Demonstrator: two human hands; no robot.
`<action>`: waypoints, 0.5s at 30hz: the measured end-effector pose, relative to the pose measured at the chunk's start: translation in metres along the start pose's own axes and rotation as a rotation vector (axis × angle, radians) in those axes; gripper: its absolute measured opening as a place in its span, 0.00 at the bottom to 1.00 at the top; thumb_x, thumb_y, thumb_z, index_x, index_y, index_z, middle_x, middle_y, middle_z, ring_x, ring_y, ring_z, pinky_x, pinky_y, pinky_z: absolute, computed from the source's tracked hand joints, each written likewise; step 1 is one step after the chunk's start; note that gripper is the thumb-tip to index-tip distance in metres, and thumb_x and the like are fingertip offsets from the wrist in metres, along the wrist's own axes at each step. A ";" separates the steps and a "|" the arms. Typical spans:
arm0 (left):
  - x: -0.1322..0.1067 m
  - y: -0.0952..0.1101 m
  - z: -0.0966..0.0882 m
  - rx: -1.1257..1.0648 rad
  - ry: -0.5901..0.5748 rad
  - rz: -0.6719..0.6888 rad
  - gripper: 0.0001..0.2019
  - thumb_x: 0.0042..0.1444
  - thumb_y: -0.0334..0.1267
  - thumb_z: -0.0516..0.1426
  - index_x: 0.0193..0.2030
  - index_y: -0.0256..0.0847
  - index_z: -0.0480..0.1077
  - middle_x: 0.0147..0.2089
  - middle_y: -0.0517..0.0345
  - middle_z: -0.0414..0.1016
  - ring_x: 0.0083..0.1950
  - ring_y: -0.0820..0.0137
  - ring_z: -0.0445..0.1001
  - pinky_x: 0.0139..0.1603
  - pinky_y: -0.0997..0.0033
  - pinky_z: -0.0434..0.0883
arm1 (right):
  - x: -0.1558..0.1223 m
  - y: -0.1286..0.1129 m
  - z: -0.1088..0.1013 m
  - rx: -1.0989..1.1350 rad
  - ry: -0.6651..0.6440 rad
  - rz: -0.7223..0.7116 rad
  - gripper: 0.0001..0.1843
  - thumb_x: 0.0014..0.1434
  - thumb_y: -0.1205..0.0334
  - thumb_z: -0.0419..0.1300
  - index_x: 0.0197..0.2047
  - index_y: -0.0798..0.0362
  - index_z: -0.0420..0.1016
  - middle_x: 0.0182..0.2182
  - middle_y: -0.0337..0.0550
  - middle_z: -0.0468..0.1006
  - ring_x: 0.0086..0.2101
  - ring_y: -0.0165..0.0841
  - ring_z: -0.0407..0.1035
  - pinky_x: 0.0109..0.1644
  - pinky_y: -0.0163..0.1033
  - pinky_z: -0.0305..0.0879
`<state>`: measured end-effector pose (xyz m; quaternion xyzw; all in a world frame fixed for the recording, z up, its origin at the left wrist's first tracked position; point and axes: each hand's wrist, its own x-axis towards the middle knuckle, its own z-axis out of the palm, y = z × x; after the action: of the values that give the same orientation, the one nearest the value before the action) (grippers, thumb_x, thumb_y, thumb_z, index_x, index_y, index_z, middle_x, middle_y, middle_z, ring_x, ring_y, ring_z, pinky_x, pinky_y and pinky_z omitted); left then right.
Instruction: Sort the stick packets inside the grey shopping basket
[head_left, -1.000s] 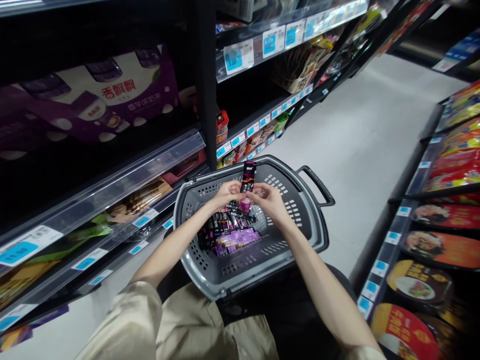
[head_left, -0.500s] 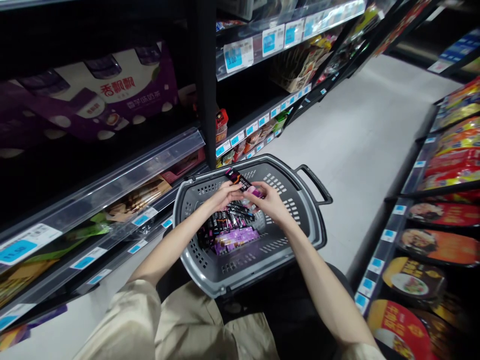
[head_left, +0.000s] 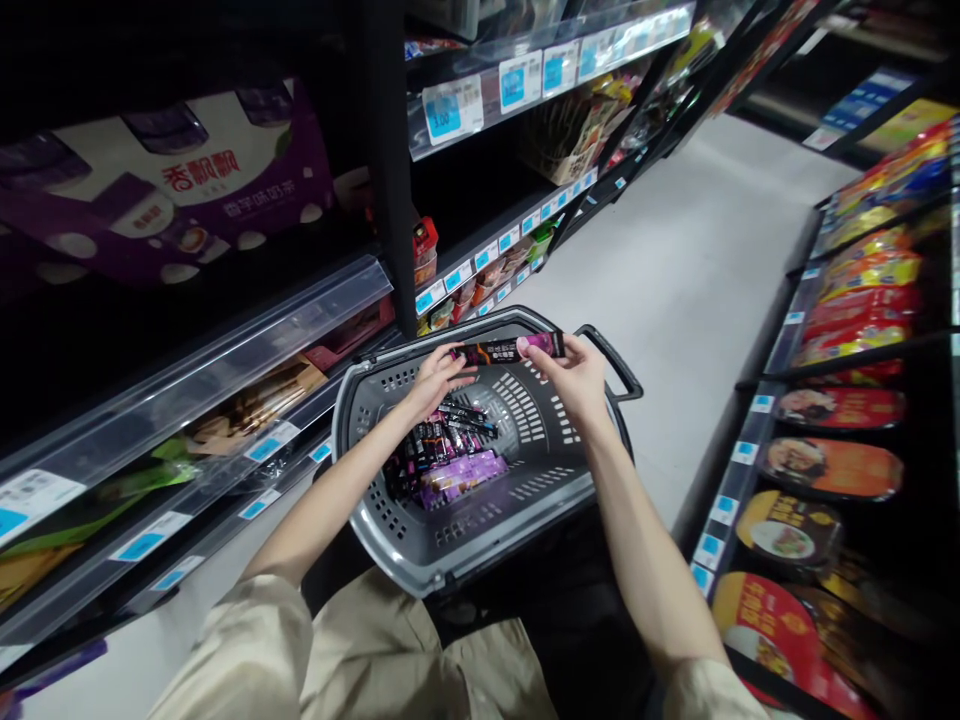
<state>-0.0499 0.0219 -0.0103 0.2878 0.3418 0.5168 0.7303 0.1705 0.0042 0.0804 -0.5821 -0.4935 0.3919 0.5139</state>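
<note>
A slim black sachet with purple ends (head_left: 491, 351) is stretched level between my two hands, above the far part of a grey shopping basket (head_left: 592, 480). My left hand (head_left: 439, 380) pinches its left end, the other fingers spread a little. At the right end, my right hand (head_left: 574, 375) grips it with the thumb on its face. Below my left hand, several similar black sachets (head_left: 442, 435) lie in a heap at the basket's left side. Purple packets (head_left: 465, 478) lie in front of them.
Left of the basket stands a dark shelf with purple milk tea cartons (head_left: 225, 180) and price tags (head_left: 454, 108). Along the right runs a low shelf of instant meal tubs (head_left: 787, 530) and bagged snacks (head_left: 855, 330). The pale aisle floor (head_left: 675, 260) stretches ahead; the basket handle (head_left: 619, 365) juts right.
My hands have moved apart and lifted the sachet, turning it from a slant to level. My right hand has shifted right to its end. The view has swung slightly right.
</note>
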 end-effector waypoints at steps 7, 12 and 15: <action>-0.002 -0.007 -0.003 0.204 -0.175 -0.229 0.30 0.36 0.41 0.78 0.46 0.34 0.76 0.38 0.54 0.82 0.39 0.68 0.80 0.46 0.61 0.80 | 0.002 0.009 0.006 0.022 0.057 -0.040 0.24 0.49 0.39 0.74 0.31 0.49 0.72 0.24 0.37 0.72 0.26 0.32 0.66 0.31 0.38 0.62; -0.008 -0.008 -0.001 0.348 -0.405 -0.304 0.28 0.39 0.42 0.77 0.46 0.32 0.78 0.40 0.47 0.85 0.40 0.65 0.83 0.43 0.66 0.78 | -0.004 0.004 0.011 -0.124 -0.009 -0.074 0.26 0.50 0.36 0.72 0.28 0.48 0.67 0.21 0.34 0.65 0.23 0.30 0.59 0.27 0.37 0.54; -0.009 -0.007 -0.001 0.423 -0.425 -0.265 0.25 0.42 0.46 0.76 0.43 0.31 0.80 0.38 0.48 0.85 0.37 0.67 0.81 0.39 0.70 0.75 | -0.005 0.006 0.013 -0.130 -0.064 -0.074 0.24 0.51 0.38 0.72 0.31 0.48 0.70 0.22 0.36 0.70 0.24 0.31 0.62 0.29 0.37 0.57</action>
<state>-0.0484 0.0115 -0.0148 0.4876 0.3162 0.2630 0.7701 0.1581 0.0016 0.0719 -0.5828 -0.5551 0.3581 0.4733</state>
